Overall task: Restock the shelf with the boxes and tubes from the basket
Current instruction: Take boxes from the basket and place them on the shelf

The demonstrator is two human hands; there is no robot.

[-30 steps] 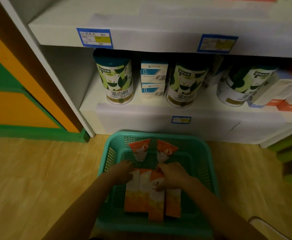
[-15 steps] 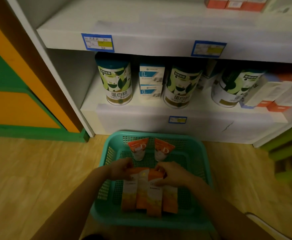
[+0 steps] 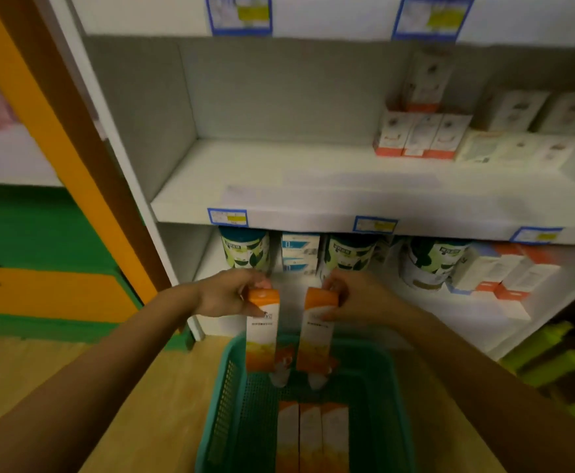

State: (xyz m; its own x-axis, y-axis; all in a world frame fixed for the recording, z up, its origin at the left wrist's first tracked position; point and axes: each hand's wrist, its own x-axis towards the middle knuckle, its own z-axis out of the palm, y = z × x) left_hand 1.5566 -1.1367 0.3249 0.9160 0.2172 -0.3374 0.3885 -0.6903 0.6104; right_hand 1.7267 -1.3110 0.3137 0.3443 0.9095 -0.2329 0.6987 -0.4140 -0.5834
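Note:
My left hand (image 3: 226, 293) grips the top of a tall orange-and-white box (image 3: 261, 336), which hangs upright above the teal basket (image 3: 226, 397). My right hand (image 3: 357, 297) holds a second, matching box (image 3: 315, 332) the same way, just to the right. Three more such boxes (image 3: 311, 438) lie flat side by side in the basket's near half. Two orange-and-white tubes (image 3: 282, 370) lie at the basket's far end, partly hidden behind the held boxes. The white middle shelf (image 3: 262, 172) above is bare on its left side.
Small white-and-red boxes (image 3: 419, 134) stand on the middle shelf's right part. On the lower shelf stand green-and-white cans (image 3: 245, 249), blue-and-white boxes (image 3: 299, 254) and more white-and-red boxes (image 3: 504, 274). An orange and green cabinet (image 3: 40, 268) stands left. The basket rests on a wooden floor.
Both hands have lifted one box each out of the basket, up toward the shelves. My view has tilted upward, showing the middle shelf.

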